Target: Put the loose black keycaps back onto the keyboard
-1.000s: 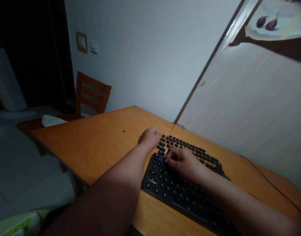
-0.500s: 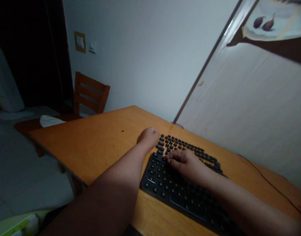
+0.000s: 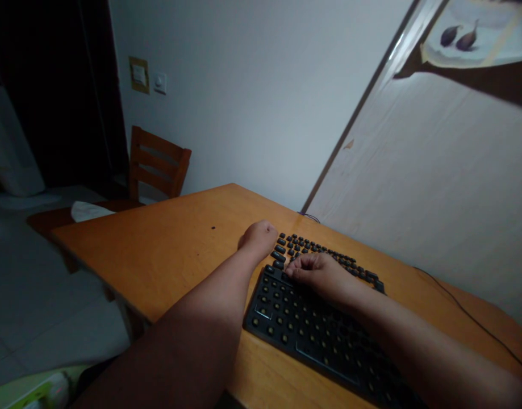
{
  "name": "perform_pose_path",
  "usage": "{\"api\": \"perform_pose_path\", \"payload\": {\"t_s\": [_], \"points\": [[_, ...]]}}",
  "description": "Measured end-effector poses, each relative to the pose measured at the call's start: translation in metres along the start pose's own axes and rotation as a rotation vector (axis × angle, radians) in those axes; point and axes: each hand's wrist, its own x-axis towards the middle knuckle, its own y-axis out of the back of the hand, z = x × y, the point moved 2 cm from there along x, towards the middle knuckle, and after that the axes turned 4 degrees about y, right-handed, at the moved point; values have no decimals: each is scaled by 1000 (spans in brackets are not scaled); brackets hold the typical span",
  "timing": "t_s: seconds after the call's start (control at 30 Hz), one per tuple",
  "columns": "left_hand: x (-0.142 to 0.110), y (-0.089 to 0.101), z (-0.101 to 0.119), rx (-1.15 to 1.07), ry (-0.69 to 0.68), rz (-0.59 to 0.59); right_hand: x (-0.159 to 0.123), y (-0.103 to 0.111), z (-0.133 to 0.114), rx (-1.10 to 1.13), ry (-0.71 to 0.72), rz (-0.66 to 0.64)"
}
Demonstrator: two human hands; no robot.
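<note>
On the wooden table lies a black keyboard (image 3: 278,319), most of its key switches bare, with a keycap (image 3: 270,268) seated at its top left corner. My right hand (image 3: 318,274) is closed in a pinch over the top row, its fingertips at a second dark keycap (image 3: 285,276) beside that one. Behind the keyboard, loose black keycaps (image 3: 303,243) lie in rows, partly covered by my right hand. My left hand (image 3: 259,237) rests as a closed fist on the table, left of these rows. Its fingers are turned away, so any contents are hidden.
The wooden table (image 3: 158,250) meets the wall at the back. A thin cable (image 3: 460,318) runs along its right side. A small dark piece (image 3: 213,228) lies left of my fist. A wooden chair (image 3: 158,162) stands beyond the left edge.
My right hand has shifted slightly left and up along the keyboard's top row, still pinched. My left fist stays in place.
</note>
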Motion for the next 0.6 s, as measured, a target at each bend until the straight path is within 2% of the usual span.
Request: {"api": "perform_pose_path", "payload": {"t_s": [0.37,0.6], "points": [[0,0,2,45,-32,29,-1,-2,3,103,-6,-43],[0,0,0,31,-37,17,5,-1,5,187,-104,-60]]}}
